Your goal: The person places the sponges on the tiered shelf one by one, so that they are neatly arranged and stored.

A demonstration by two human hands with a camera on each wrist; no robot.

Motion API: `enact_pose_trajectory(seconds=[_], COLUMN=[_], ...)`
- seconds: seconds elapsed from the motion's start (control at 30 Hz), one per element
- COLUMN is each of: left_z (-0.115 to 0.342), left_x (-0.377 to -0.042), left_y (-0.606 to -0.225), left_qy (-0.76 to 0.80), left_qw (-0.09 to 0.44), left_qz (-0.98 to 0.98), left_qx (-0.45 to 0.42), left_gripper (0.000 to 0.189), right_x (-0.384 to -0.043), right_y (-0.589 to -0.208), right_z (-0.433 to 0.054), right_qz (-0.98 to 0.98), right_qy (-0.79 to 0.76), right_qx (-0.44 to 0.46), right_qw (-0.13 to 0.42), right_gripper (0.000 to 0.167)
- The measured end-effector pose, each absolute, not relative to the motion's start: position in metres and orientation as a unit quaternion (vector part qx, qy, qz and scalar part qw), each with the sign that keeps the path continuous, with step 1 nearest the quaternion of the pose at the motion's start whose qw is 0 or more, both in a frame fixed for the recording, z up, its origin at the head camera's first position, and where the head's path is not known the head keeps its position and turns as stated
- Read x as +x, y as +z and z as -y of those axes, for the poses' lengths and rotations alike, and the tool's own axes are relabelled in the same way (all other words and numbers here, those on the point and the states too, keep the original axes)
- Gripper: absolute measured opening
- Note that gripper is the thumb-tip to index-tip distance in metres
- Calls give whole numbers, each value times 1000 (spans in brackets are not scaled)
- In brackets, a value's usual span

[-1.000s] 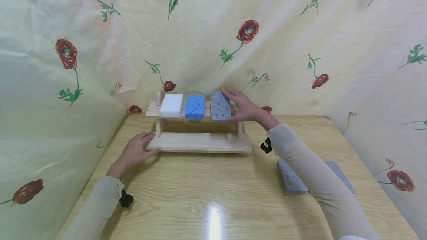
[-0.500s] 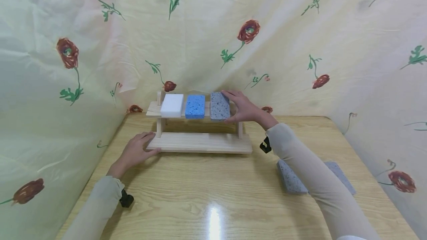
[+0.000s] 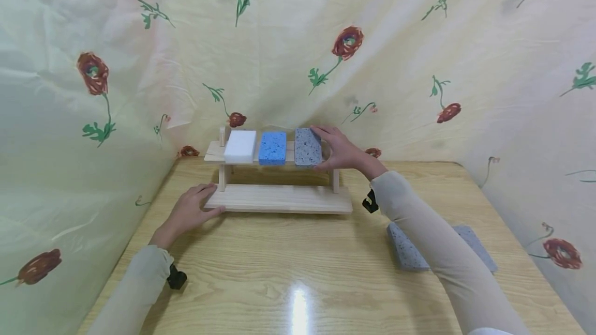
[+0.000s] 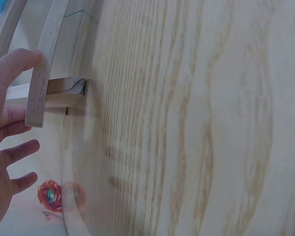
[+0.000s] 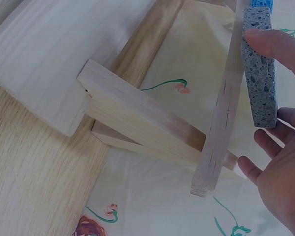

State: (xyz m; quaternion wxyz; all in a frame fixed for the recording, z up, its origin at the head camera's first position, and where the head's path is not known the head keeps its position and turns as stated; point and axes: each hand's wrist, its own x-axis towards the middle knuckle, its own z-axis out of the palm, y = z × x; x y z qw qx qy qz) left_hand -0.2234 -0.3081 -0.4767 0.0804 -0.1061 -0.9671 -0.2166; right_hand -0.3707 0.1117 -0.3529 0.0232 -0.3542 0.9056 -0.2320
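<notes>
A two-tier wooden rack (image 3: 279, 198) stands at the back of the table. On its upper shelf lie a white sponge (image 3: 240, 147), a blue speckled sponge (image 3: 272, 148) and a grey speckled sponge (image 3: 307, 148), in a row from left to right. My right hand (image 3: 343, 150) holds the grey sponge at its right side, thumb at the front edge and fingers toward the back. In the right wrist view, this sponge (image 5: 259, 69) sits against the shelf board. My left hand (image 3: 190, 211) grips the left end of the lower board, its thumb (image 4: 27, 59) on the front edge.
Two more grey sponges (image 3: 408, 249) lie on the table (image 3: 279, 268) at the right, partly hidden under my right forearm. A flowered cloth (image 3: 279, 56) hangs close behind the rack and along both sides.
</notes>
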Motion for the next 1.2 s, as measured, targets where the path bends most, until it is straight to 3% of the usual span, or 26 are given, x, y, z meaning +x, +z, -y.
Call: enact_pose_trajectory(seconds=[1.2], left_z=[310], left_x=[-225], left_y=[-478], left_qy=[-214], left_qw=[71], left_qz=[969], left_qx=[-103], left_gripper=[79], right_x=[-380], right_y=[-353], right_z=[-109], right_qz=[-918], right_qy=[-187], right_qx=[-346], right_qw=[48], right_gripper=[113])
